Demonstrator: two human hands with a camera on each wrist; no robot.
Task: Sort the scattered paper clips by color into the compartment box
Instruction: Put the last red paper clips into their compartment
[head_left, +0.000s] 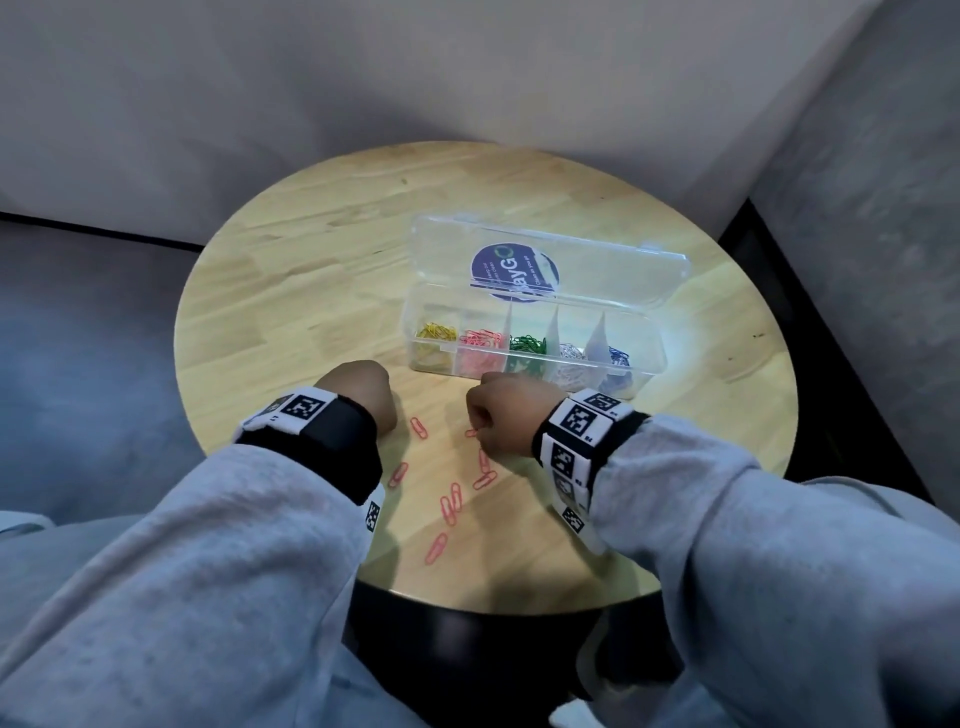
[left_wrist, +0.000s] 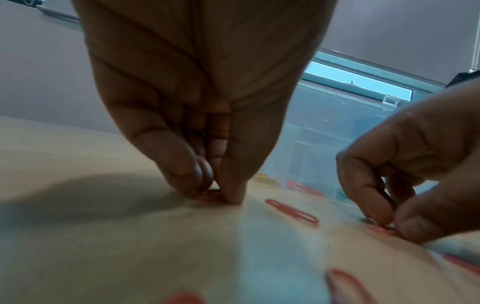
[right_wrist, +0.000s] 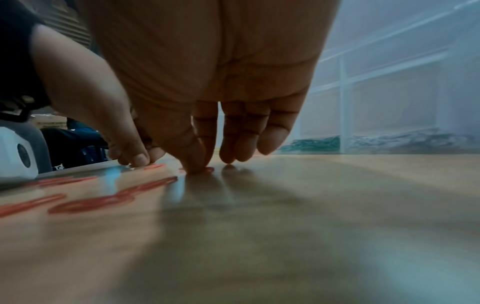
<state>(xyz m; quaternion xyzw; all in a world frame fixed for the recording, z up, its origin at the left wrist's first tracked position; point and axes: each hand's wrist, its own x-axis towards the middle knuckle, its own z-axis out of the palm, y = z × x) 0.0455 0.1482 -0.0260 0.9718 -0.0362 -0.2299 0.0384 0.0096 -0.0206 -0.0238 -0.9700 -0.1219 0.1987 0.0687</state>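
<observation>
Several pink paper clips (head_left: 451, 506) lie scattered on the near part of the round wooden table (head_left: 311, 260). My left hand (head_left: 363, 395) is down on the table, thumb and forefinger pinching a pink clip (left_wrist: 209, 194). Just to its right, my right hand (head_left: 493, 421) pinches another pink clip (right_wrist: 205, 170) against the wood. One loose clip (left_wrist: 292, 212) lies between the two hands. Behind them stands the clear compartment box (head_left: 660, 338), lid open, holding yellow (head_left: 436, 331), pink (head_left: 483, 340), green (head_left: 527, 345), white (head_left: 570, 352) and blue (head_left: 618, 356) clips in separate compartments.
The box lid (head_left: 623, 270) leans back behind the compartments, a round blue sticker on it. Grey cushions surround the table at the left, back and right. The table's front edge is close to my forearms and grey sleeves (head_left: 208, 545).
</observation>
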